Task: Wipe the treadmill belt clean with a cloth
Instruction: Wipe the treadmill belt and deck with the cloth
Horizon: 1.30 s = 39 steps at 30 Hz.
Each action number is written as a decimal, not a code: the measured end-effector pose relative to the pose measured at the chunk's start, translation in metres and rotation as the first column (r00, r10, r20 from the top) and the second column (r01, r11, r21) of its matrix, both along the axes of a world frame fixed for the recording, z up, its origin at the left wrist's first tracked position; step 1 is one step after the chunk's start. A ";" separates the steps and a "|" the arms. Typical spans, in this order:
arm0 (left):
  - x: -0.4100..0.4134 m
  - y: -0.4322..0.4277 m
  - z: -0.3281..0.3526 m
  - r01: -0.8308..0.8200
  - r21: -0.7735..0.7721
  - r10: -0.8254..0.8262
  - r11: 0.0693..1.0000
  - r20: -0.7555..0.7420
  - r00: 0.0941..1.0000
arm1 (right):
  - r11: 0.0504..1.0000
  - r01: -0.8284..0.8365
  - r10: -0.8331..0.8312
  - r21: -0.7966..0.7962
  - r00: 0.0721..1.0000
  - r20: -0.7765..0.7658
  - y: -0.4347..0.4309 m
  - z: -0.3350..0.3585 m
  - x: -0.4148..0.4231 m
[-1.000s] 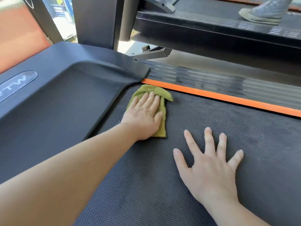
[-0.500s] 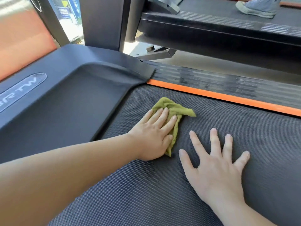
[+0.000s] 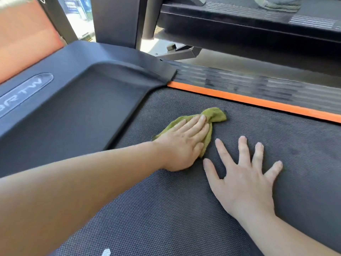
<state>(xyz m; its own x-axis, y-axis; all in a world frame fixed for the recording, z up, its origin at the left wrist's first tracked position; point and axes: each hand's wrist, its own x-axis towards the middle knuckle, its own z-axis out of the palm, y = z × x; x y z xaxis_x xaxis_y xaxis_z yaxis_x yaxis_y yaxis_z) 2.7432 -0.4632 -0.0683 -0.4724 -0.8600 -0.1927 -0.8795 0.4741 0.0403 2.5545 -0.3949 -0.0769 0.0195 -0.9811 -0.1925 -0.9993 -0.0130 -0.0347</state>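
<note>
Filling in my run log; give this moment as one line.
wipe | left hand flat on cloth | right hand flat on belt

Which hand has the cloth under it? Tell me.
The left hand, pressing flat on the green cloth; the right hand is spread on the bare belt.

Neighbouring treadmill [image 3: 239,28], shoe [image 3: 276,3] (blurred), orange panel [image 3: 22,34]

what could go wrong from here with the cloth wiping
The cloth is bunched under the flat left hand, so it may leave patches of the belt unwiped. The bare right hand is spread on the belt just beside the cloth; it could smudge wiped areas or get bumped. Near the dark cover, the cloth might catch in the seam.
</note>
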 end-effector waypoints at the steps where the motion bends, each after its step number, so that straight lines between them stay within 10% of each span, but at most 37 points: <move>1: 0.007 -0.007 0.001 0.022 0.026 -0.022 0.999 0.020 1.000 | 1.000 0.002 -0.002 0.003 1.000 0.004 0.000 0.000 -0.001; 6: 0.024 -0.061 0.007 -0.405 -0.032 0.406 0.914 0.045 0.913 | 1.000 -0.005 0.005 -0.004 1.000 0.012 0.000 -0.001 -0.002; 12: -0.001 0.012 0.006 -0.098 0.088 0.108 0.991 -0.118 0.987 | 1.000 -0.001 0.001 -0.010 1.000 0.011 -0.001 -0.002 -0.002; 16: 0.021 0.014 0.028 -0.346 0.208 0.392 0.915 -0.659 0.642 | 1.000 -0.007 0.007 -0.003 1.000 0.010 0.000 -0.001 -0.002; 18: 0.028 0.000 0.026 -0.550 0.012 0.459 0.835 -0.567 0.684 | 1.000 -0.005 0.005 -0.014 1.000 0.012 0.001 0.000 -0.002; 23: 0.018 -0.011 0.024 -0.466 0.037 0.438 0.884 -0.415 0.797 | 1.000 -0.007 0.007 -0.011 1.000 0.007 0.000 -0.001 -0.002; 28: 0.044 -0.020 0.048 -0.640 0.135 0.582 0.756 -0.585 0.565 | 1.000 -0.010 0.010 -0.017 1.000 0.009 0.000 -0.003 -0.002; 31: 0.064 -0.013 0.051 -0.658 -0.102 0.633 0.746 -0.198 0.749 | 1.000 -0.005 0.005 -0.015 1.000 0.010 0.000 -0.003 -0.003; 33: 0.055 -0.003 0.043 -0.448 -0.286 0.386 0.847 -0.249 0.888 | 1.000 -0.005 0.005 -0.013 1.000 0.007 0.000 -0.003 -0.002; 36: 0.043 0.001 0.018 -0.120 -0.188 0.060 0.975 -0.298 0.953 | 1.000 0.001 0.000 -0.011 1.000 0.007 0.000 -0.002 -0.001; 39: 0.042 -0.014 -0.004 -0.208 -0.015 0.206 0.978 -0.104 0.973 | 1.000 -0.004 0.004 -0.010 1.000 0.008 0.000 -0.002 -0.001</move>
<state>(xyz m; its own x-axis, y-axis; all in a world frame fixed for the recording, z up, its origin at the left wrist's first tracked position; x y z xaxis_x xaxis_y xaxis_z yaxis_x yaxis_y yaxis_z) 2.7849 -0.4772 -0.0725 -0.2996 -0.9453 -0.1292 -0.9506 0.2843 0.1247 2.5531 -0.3946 -0.0785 0.0251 -0.9830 -0.1821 -0.9989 -0.0175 -0.0430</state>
